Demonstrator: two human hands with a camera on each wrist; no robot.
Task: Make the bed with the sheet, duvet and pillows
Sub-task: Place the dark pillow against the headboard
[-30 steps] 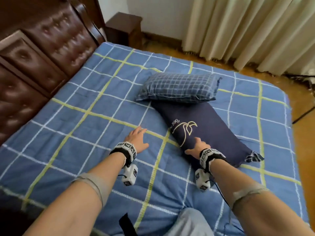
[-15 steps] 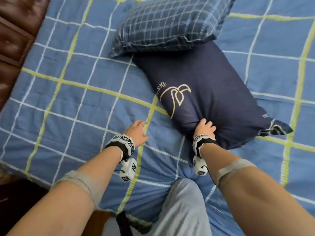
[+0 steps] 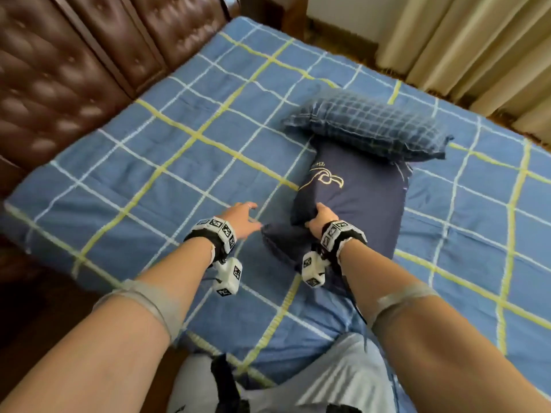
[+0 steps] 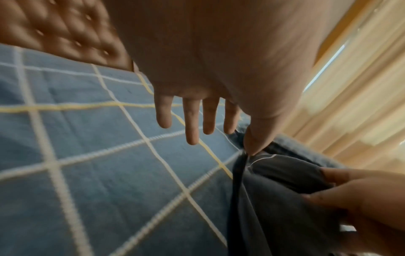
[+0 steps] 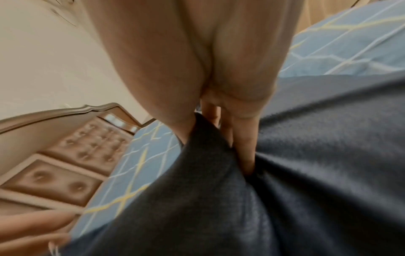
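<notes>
- The right hand [image 3: 320, 217] has its grip closed on the near end of the dark blue pillow [image 3: 366, 201], fingers dug into the cloth.
- The left hand [image 3: 241, 220] is spread flat and holds nothing; its thumb touches the pillow's corner.
- The dark blue pillow lies on the blue checked duvet [image 3: 167, 174].
- A checked pillow [image 3: 366, 126] rests on its far end.

The right hand [image 3: 320, 218], which had rested on the navy pillow's [image 3: 362, 201] near end, closed around a bunched fold of it. The left hand [image 3: 240, 219] drew in beside the pillow's corner, fingers straight.
</notes>
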